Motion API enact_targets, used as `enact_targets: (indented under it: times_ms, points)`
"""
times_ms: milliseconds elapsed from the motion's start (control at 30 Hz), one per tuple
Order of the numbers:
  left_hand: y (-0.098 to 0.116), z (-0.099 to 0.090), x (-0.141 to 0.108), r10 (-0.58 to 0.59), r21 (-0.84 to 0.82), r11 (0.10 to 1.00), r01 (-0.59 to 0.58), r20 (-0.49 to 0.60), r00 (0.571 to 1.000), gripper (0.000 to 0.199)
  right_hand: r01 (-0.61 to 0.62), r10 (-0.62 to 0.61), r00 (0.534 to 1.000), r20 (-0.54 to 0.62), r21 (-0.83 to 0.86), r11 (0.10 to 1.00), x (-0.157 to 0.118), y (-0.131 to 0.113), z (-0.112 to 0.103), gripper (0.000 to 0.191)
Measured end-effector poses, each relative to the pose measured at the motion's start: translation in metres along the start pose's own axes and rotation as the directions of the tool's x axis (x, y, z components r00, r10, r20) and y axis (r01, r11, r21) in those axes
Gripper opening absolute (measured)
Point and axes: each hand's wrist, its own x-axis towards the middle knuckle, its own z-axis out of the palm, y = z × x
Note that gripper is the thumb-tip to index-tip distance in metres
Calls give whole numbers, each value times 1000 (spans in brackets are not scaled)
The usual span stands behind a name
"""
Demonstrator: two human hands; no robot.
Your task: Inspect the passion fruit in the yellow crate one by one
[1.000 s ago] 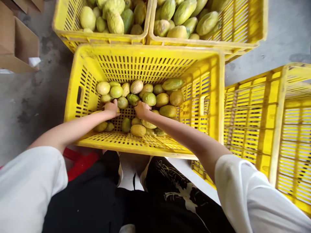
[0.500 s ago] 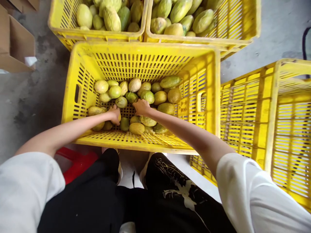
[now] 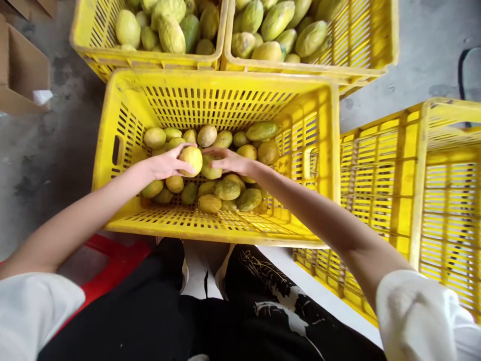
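My left hand (image 3: pixel 171 163) is closed around a yellow melon-like fruit (image 3: pixel 192 160), lifted over the others in the yellow crate (image 3: pixel 221 233). Close beside it, my right hand (image 3: pixel 229 161) grips a greener oval fruit (image 3: pixel 211 167), fingers over its top and thumb on its right side. More oval fruits lie below on the crate floor: a row along the back with a long green one (image 3: pixel 262 131), and a group near the front with a mottled green one (image 3: pixel 227 190). My hands and forearms hide part of the pile.
Two yellow crates of similar fruit, one at the back left (image 3: pixel 150 56) and one at the back right (image 3: pixel 311 66), adjoin the far rim. More yellow crates (image 3: pixel 379 180) stand on the right. A red stool-like object (image 3: pixel 120 260) sits near my legs; a cardboard box (image 3: pixel 26 70) is far left.
Both hands have risen from the crate floor and come together near the middle, each now with a fruit in it. My left hand moved right and up with the yellow one.
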Motion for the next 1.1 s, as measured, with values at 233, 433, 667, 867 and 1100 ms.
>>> enact_targets:
  times_ms: [233, 433, 667, 867, 1100]
  points:
    - [25, 11, -2, 77, -254, 956, -150, -274, 959, 56, -3, -3, 1000, 31, 193, 981, -22, -46, 3, 63]
    - [33, 32, -14, 119, -211, 961, -180, -274, 954, 53, 116, -100, 993, -60, 381, 917, -37, -42, 24, 76]
    - [25, 48, -13, 205, -256, 934, -250, -190, 960, 65, 273, -182, 937, -299, 299, 914, -55, -44, 24, 85]
    - [27, 59, -16, 38, -473, 870, -138, -214, 976, 44, 153, -47, 981, -190, 590, 793, -57, -48, 17, 56]
    - [50, 89, -35, -147, -750, 650, -122, -282, 948, 26, 152, -56, 986, -155, 724, 673, -53, -41, 27, 42]
